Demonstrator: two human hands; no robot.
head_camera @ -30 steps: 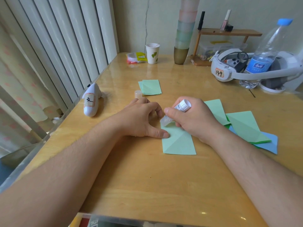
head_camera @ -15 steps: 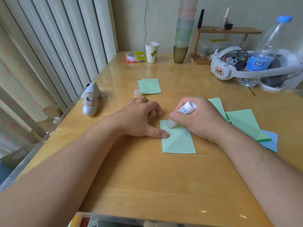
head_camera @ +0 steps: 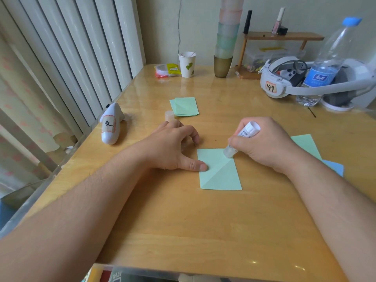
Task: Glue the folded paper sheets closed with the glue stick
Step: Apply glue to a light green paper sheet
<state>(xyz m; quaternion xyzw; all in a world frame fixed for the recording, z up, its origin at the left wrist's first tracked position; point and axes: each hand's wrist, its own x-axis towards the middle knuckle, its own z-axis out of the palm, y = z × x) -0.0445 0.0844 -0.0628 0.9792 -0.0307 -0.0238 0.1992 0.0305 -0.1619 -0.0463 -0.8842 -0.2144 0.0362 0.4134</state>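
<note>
So from the head cam, we've got the folded paper sheet (head_camera: 219,169) lying flat on the table (head_camera: 183,231), roughly mid-table, a bit right of centre. Our left hand (head_camera: 173,147) rests beside its left edge, fingers loosely curled and holding nothing, with only the thumb tip pressed onto the sheet's left edge to pin it. Our right hand (head_camera: 262,143) is wrapped tight around the glue stick (head_camera: 242,138), whose clear tip touches the sheet near its far right corner.

Handling-wise, we'd guess the paper is super light and floppy, so it'll skid or wrinkle if the glue drags; pinning it flat near the edge looks like the right way to hold it. The stick seems rigid and light, easy to grip around the barrel.

The sheet's long axis runs near to far, with a diagonal crease from near left to far right. The stick leans with its tip down and toward the left, back end up to the far right.

Its cap (head_camera: 169,116) stands farther off on the left, just beside a small stack of green sheets (head_camera: 185,106). More sheets (head_camera: 305,145) peek out behind our right wrist.
</note>
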